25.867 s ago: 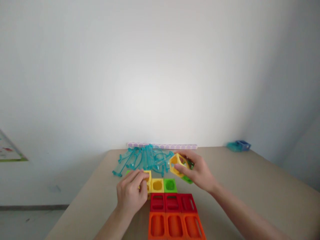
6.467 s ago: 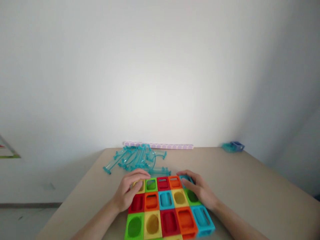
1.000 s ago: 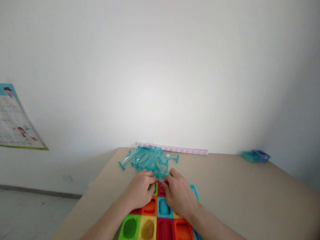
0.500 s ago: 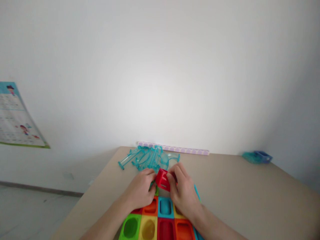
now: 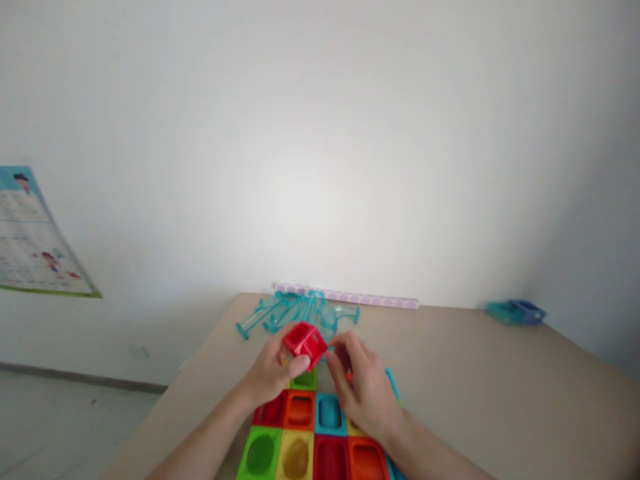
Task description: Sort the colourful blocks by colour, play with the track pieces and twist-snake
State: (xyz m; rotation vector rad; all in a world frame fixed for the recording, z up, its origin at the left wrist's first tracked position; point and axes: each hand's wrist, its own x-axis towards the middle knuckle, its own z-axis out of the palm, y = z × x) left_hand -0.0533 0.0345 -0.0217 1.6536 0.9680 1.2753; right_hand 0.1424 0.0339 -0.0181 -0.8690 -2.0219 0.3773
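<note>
A hollow red toy block (image 5: 306,344) sits tilted in my left hand (image 5: 273,370), which is closed around it with the thumb across its near side. My right hand (image 5: 364,380) is just to the right of that block. Its fingers are bent, with a small gap between thumb and forefinger, close to the block's right corner; I see nothing held in them. Beneath both hands lies a grid of coloured hollow blocks (image 5: 301,409) in green, yellow, red, orange and blue. My right hand and wrist hide part of the grid's right side.
Clear teal plastic track pieces (image 5: 300,310) lie heaped beyond the hands. Behind them a purple patterned strip (image 5: 370,299) runs along the wall. At the far right corner of the table (image 5: 465,380) are a blue block (image 5: 527,312) and a teal piece (image 5: 503,313).
The red block has moved left and toward my left hand, which now grips it and has turned it. My right hand's fingers have come off the block and stay close beside it.
</note>
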